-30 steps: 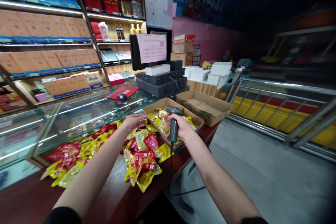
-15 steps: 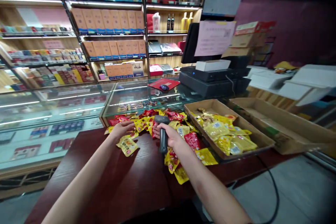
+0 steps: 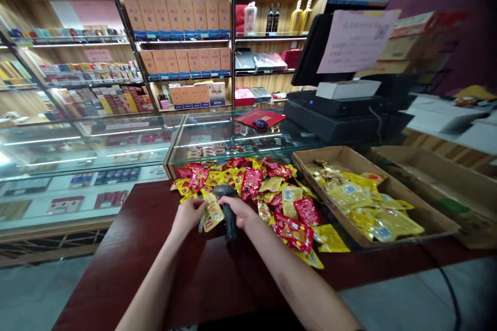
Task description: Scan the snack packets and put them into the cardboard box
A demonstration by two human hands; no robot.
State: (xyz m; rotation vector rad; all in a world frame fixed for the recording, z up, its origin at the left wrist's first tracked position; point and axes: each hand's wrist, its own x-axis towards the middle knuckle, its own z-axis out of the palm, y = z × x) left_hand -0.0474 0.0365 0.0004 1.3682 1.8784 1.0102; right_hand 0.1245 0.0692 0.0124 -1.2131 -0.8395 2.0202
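My left hand [image 3: 189, 214] pinches a yellow snack packet [image 3: 213, 212] by its left edge, tilted up off the table. Gripped in my right hand [image 3: 237, 209] is a dark grey barcode scanner [image 3: 229, 220], its head just beside that packet. Behind both hands spreads a heap of yellow and red snack packets, among them a red packet [image 3: 251, 182] standing out in the middle. To the right, a cardboard box [image 3: 328, 204] holds more yellow packets [image 3: 351, 196].
The dark wooden table [image 3: 135, 248] borders a glass display counter [image 3: 217, 137]. A second cardboard box [image 3: 438, 160] stands at the right. A mouse [image 3: 260, 124] lies on a red mat near a monitor [image 3: 313, 49]. Shelves of boxes and bottles line the back.
My left hand has moved right and nearer, and now pinches a yellow packet next to the scanner. My right hand still grips the scanner. The view has turned left.
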